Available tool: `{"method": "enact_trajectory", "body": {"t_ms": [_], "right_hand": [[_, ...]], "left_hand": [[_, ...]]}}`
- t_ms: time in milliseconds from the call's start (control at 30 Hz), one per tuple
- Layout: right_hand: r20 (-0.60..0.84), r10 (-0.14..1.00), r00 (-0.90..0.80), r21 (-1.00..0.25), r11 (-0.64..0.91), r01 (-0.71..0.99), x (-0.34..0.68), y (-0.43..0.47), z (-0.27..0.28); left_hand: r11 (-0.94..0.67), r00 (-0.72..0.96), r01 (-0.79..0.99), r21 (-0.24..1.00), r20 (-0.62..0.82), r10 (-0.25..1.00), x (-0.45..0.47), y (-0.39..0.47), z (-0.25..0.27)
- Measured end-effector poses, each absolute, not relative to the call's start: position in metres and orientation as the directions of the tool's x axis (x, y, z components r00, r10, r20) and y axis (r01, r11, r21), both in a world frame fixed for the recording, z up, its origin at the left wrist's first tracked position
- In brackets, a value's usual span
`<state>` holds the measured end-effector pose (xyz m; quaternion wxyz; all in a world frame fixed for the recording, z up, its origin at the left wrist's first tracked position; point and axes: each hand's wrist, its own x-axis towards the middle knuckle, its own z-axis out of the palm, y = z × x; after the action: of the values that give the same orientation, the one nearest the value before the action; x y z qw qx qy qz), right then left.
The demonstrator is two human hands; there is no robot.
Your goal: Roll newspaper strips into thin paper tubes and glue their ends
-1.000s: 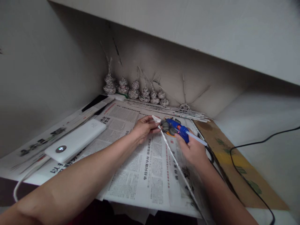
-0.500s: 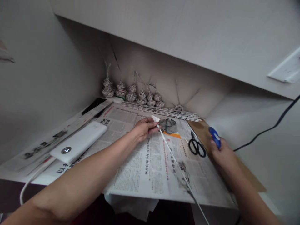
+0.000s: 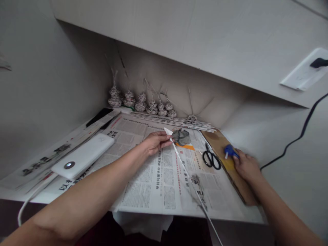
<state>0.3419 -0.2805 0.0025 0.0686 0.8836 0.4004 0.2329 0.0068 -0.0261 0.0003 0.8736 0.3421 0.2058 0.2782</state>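
My left hand (image 3: 157, 143) pinches the top of a long, thin rolled-paper stick (image 3: 180, 160) just below its loose white pointed corner. The stick slants down over the front edge of the newspaper-covered table. At the right, my right hand (image 3: 247, 165) has its fingers closed on the end of a blue tool that looks like a hot glue gun (image 3: 230, 150), low over a strip of brown cardboard (image 3: 232, 174). Black-handled scissors (image 3: 211, 160) lie on the newspaper (image 3: 143, 177) left of the cardboard, near my right hand.
Several woven paper gourds (image 3: 140, 102) line the back wall. In front of them lies a bundle of paper sticks (image 3: 174, 120). At the left is a white power bank (image 3: 84, 155) with a white cable. A black cord (image 3: 287, 147) hangs at the right, below a wall socket (image 3: 303, 70).
My right hand has lowered the blue glue gun towards the cardboard and turned it. The cardboard now lies at a different angle. My left hand stays on the paper stick.
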Motion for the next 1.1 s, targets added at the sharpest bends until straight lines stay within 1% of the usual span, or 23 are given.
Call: {"method": "enact_trajectory", "body": {"t_ms": [67,100,133,167,200,233,267,300,333,467,500,533,600,700,767,833,933,1000,1100], "right_hand": [[0.415,0.69,0.593,0.315,-0.72,0.618,0.314,-0.261,0.017],[0.459,0.698,0.55,0.307,-0.705,0.639,0.295,-0.249,0.025],[0.5,0.716,0.488,0.268,-0.663,0.699,0.272,-0.236,0.032],[0.505,0.759,0.41,0.205,-0.567,0.798,0.248,-0.222,0.038],[0.484,0.809,0.334,0.109,-0.435,0.894,0.222,-0.208,0.041],[0.439,0.855,0.276,-0.013,-0.301,0.953,0.197,-0.193,0.043],[0.357,0.906,0.226,-0.129,-0.192,0.973,0.174,-0.18,0.042],[0.289,0.939,0.185,-0.208,-0.127,0.97,0.154,-0.168,0.04],[0.27,0.949,0.164,-0.237,-0.1,0.966,0.137,-0.158,0.037],[0.337,0.93,0.146,-0.169,-0.092,0.981,0.109,-0.139,0.021],[0.348,0.926,0.15,-0.174,-0.094,0.98,0.11,-0.138,0.018],[0.345,0.926,0.155,-0.201,-0.088,0.976,0.111,-0.138,0.015],[0.309,0.937,0.162,-0.31,-0.062,0.949,0.116,-0.139,0.01],[0.215,0.959,0.185,-0.566,-0.032,0.824,0.122,-0.139,0.005],[0.128,0.971,0.202,-0.739,-0.043,0.672,0.124,-0.137,0.003],[0.039,0.977,0.208,-0.867,-0.071,0.493,0.125,-0.136,0.002],[-0.06,0.98,0.188,-0.962,-0.106,0.25,0.124,-0.135,0.002],[-0.093,0.983,0.158,-0.986,-0.112,0.12,0.124,-0.135,0.003],[-0.105,0.988,0.111,-0.994,-0.103,-0.02,0.124,-0.136,0.004]], "left_hand": [[0.618,0.756,-0.342,0.708,-0.183,0.628,0.006,-0.026,0.001],[0.623,0.753,-0.341,0.704,-0.191,0.63,0.006,-0.026,0.001],[0.627,0.751,-0.339,0.701,-0.199,0.629,0.006,-0.026,0.001],[0.629,0.752,-0.337,0.7,-0.202,0.627,0.006,-0.026,0.001],[0.63,0.753,-0.335,0.701,-0.203,0.626,0.007,-0.025,0.001],[0.629,0.755,-0.335,0.702,-0.2,0.625,0.007,-0.024,0.0],[0.626,0.755,-0.336,0.703,-0.196,0.625,0.007,-0.023,0.0],[0.624,0.755,-0.339,0.704,-0.193,0.627,0.006,-0.022,0.0],[0.623,0.753,-0.343,0.703,-0.191,0.63,0.006,-0.021,-0.001],[0.633,0.746,-0.359,0.686,-0.196,0.636,0.005,-0.019,-0.001],[0.636,0.745,-0.357,0.684,-0.203,0.636,0.005,-0.019,-0.001],[0.638,0.743,-0.35,0.686,-0.212,0.635,0.006,-0.019,-0.001],[0.64,0.742,-0.327,0.695,-0.23,0.629,0.006,-0.02,-0.002],[0.638,0.761,-0.297,0.711,-0.227,0.607,0.006,-0.02,-0.004],[0.634,0.783,-0.301,0.712,-0.196,0.591,0.006,-0.02,-0.004],[0.632,0.796,-0.31,0.711,-0.168,0.581,0.005,-0.019,-0.004],[0.633,0.807,-0.3,0.714,-0.164,0.567,0.003,-0.019,-0.001],[0.633,0.819,-0.295,0.716,-0.153,0.553,0.002,-0.019,0.0],[0.634,0.829,-0.306,0.71,-0.129,0.544,0.001,-0.019,0.001]]}}
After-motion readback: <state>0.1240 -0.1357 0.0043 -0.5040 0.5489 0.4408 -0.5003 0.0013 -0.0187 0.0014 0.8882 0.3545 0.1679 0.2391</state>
